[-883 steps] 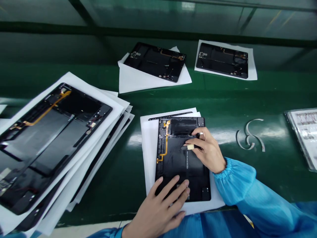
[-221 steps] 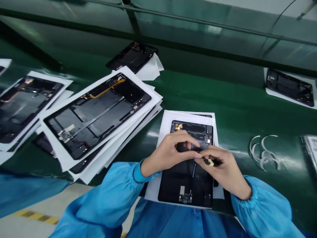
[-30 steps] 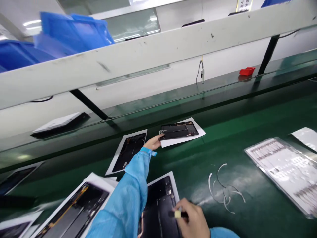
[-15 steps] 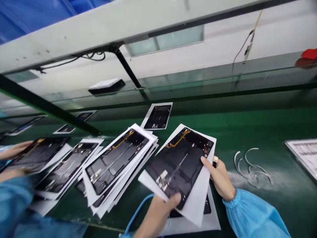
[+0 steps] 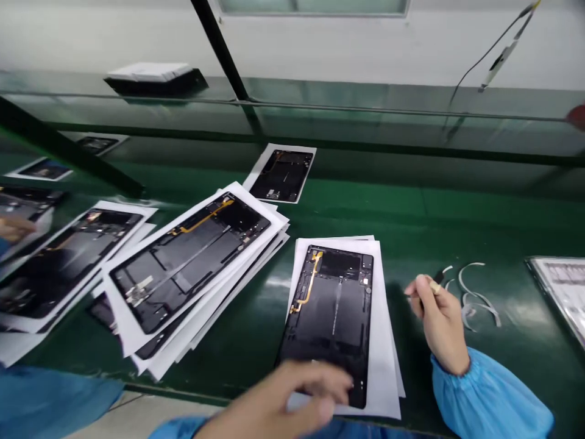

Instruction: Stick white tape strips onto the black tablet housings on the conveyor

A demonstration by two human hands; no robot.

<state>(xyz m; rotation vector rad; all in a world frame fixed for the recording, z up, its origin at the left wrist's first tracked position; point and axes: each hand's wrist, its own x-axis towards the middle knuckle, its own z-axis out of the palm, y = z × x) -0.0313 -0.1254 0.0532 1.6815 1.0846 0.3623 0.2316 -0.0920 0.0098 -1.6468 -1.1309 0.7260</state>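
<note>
In front of me a black tablet housing (image 5: 333, 305) with an orange flex cable lies on white sheets (image 5: 384, 360), on the green bench. My left hand (image 5: 287, 396), slightly blurred, hovers over or touches the housing's near end, fingers stretched and thumb apart. To the right, my right hand (image 5: 441, 320) is raised off the sheets, fingers curled around a small black and cream-coloured tool (image 5: 439, 279) whose kind I cannot make out. Just beyond that hand lie several thin white curled strips (image 5: 478, 302).
Left of the housing stands a fanned stack of tablet housings (image 5: 196, 256) between white sheets; another stack (image 5: 77, 262) lies farther left. One housing (image 5: 283, 174) lies behind. A co-worker's hand (image 5: 16, 228) shows at the left edge. A framed sheet (image 5: 557, 286) lies right.
The housing and its sheet, held up in both hands before, now lie on the bench. My right hand has let go and moved right; the view has shifted.
</note>
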